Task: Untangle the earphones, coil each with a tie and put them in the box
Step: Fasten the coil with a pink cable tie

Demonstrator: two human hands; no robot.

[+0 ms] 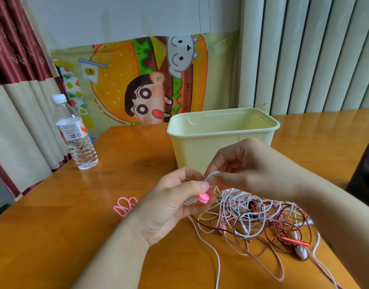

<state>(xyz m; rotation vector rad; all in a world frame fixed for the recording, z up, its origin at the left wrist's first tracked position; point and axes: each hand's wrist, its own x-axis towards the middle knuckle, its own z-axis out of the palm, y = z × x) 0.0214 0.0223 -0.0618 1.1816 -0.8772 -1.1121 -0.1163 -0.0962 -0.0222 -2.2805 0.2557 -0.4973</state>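
Status: early in the job. Our left hand (173, 205), centre of frame, has thumb and fingers closed round a small bundle of white cable (211, 175) with a pink tie (203, 198) pinned against it. Our right hand (252, 167), just right of it, pinches a loop of that same cable at the top of the bundle. We read this as cinching the first coil (we can't tell whether the tie is fastened). At least one white lead runs from the bundle down into the tangle (252, 213), lower right of centre, so this earphone doesn't look fully free. The pile is a knot of white, pink and dark-red braided cords lying on the table (96, 226). The box (200, 151) stands just behind the hands, centre frame; nothing shows above its rim and its floor is hidden, so we count nothing as boxed. The spare ties (125, 205), pink, lie left of the left hand, unused. Left to do: finish this coil, box it, then separate, coil and tie the rest.
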